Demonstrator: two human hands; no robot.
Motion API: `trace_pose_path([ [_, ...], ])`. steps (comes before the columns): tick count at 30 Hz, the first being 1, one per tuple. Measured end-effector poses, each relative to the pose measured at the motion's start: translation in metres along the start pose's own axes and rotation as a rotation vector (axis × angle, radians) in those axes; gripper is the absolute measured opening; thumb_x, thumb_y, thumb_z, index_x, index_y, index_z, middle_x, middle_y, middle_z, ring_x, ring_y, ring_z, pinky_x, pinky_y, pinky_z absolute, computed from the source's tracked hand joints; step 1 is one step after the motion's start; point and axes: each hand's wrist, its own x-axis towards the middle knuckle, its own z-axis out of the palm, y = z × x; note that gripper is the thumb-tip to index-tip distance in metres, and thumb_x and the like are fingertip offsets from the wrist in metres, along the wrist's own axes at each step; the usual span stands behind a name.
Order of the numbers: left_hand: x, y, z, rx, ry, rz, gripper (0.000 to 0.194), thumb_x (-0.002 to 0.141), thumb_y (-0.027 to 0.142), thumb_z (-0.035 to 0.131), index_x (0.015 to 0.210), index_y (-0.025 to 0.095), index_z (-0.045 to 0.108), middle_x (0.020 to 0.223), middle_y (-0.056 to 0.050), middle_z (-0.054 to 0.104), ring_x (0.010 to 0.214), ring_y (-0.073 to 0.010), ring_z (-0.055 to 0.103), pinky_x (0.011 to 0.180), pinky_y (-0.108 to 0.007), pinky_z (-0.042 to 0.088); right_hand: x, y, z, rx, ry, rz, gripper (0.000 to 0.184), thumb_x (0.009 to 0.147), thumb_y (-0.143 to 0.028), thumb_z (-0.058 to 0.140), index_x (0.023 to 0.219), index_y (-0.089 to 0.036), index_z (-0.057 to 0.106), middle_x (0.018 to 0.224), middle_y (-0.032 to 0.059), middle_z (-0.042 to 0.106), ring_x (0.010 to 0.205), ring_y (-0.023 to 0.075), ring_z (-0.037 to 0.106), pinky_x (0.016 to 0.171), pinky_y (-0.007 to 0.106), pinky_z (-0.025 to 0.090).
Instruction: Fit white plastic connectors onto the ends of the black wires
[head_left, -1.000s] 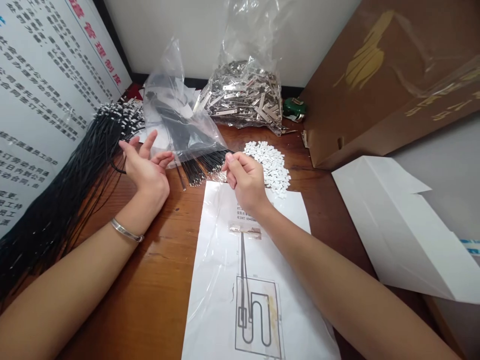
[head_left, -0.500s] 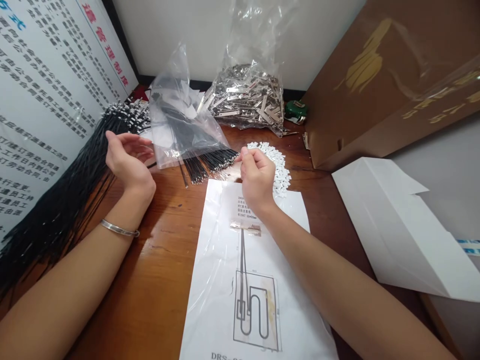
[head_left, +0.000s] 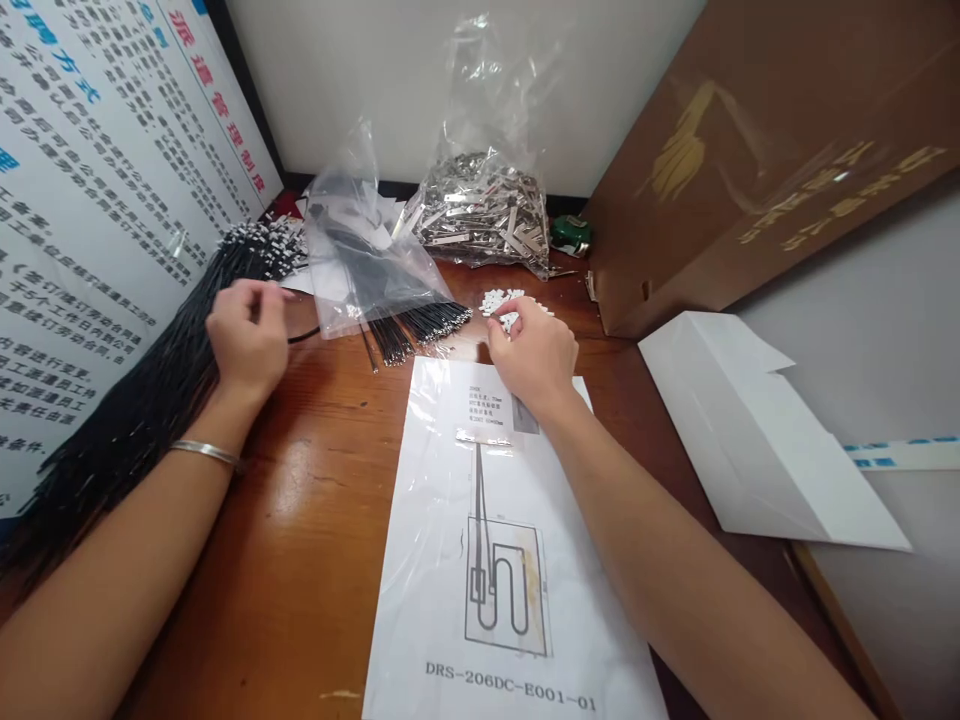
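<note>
My left hand (head_left: 249, 335) hovers at the right side of a long bundle of black wires (head_left: 161, 380) with white ends. Its fingers are curled in and slightly blurred; what they hold, if anything, is hidden. A piece of black cable (head_left: 304, 337) shows just right of it. My right hand (head_left: 536, 350) reaches to a pile of small white pieces (head_left: 501, 298) and partly covers it. Thumb and forefinger are pinched together at the pile's near edge, and I cannot make out what is between them. Beneath my right wrist lies a printed drawing sheet (head_left: 420, 560).
A clear bag of black wires (head_left: 360, 270) lies between my hands, tips sticking out. Behind stands a bag of metal strips (head_left: 487, 215), beside a green tape measure (head_left: 571, 235). A brown box (head_left: 720, 170) and a folded white card (head_left: 750, 430) flank the right side; a printed board (head_left: 112, 200) the left.
My left hand has moved left and its spread fingers have curled in. My right hand has moved right from the wire tips to the white pile. The view has shifted slightly.
</note>
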Motion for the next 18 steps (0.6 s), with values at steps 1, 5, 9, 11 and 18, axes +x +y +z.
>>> trace_pose_path([
  [1, -0.004, 0.004, 0.006, 0.047, -0.015, -0.001, 0.046, 0.091, 0.064, 0.046, 0.076, 0.023, 0.063, 0.06, -0.002, 0.065, 0.082, -0.0233, 0.065, 0.066, -0.032, 0.039, -0.001, 0.0, 0.001, -0.005, 0.005, -0.027, 0.007, 0.084, -0.023, 0.062, 0.089, -0.022, 0.066, 0.066, 0.001, 0.058, 0.061, 0.0173, 0.045, 0.061, 0.03, 0.022],
  [5, -0.014, 0.01, 0.03, 0.269, -0.108, 0.007, 0.039, 0.088, 0.057, 0.053, 0.073, 0.024, 0.065, 0.063, -0.004, 0.068, 0.085, -0.0271, 0.067, 0.068, -0.033, 0.042, -0.008, -0.006, 0.008, -0.036, 0.017, -0.155, 0.013, 0.085, -0.025, 0.059, 0.094, -0.021, 0.068, 0.065, 0.0019, 0.06, 0.058, 0.0164, 0.046, 0.059, 0.03, 0.02],
  [9, -0.013, 0.01, 0.039, 0.617, -0.214, -0.039, 0.039, 0.087, 0.051, 0.05, 0.063, 0.023, 0.06, 0.07, -0.01, 0.071, 0.085, -0.0323, 0.069, 0.07, -0.036, 0.044, -0.016, -0.015, 0.017, -0.041, -0.025, -0.247, 0.015, 0.088, -0.029, 0.056, 0.094, -0.02, 0.067, 0.062, 0.0028, 0.06, 0.055, 0.0166, 0.047, 0.058, 0.03, 0.02],
  [11, -0.009, 0.012, 0.04, 0.736, -0.301, -0.06, 0.039, 0.087, 0.051, 0.048, 0.063, 0.022, 0.058, 0.075, -0.012, 0.073, 0.085, -0.0349, 0.069, 0.072, -0.038, 0.046, -0.019, -0.018, 0.019, -0.024, -0.057, -0.277, 0.016, 0.089, -0.03, 0.054, 0.094, -0.02, 0.066, 0.065, 0.0041, 0.063, 0.056, 0.0176, 0.049, 0.058, 0.031, 0.021],
  [18, 0.002, 0.016, 0.042, 0.805, -0.44, -0.051, 0.023, 0.081, 0.035, 0.048, 0.068, 0.022, 0.061, 0.086, -0.012, 0.074, 0.086, -0.0355, 0.069, 0.072, -0.039, 0.046, -0.028, -0.03, 0.021, -0.047, -0.157, -0.322, 0.021, 0.091, -0.033, 0.053, 0.096, -0.019, 0.067, 0.072, 0.0067, 0.068, 0.059, 0.0184, 0.052, 0.058, 0.031, 0.021],
])
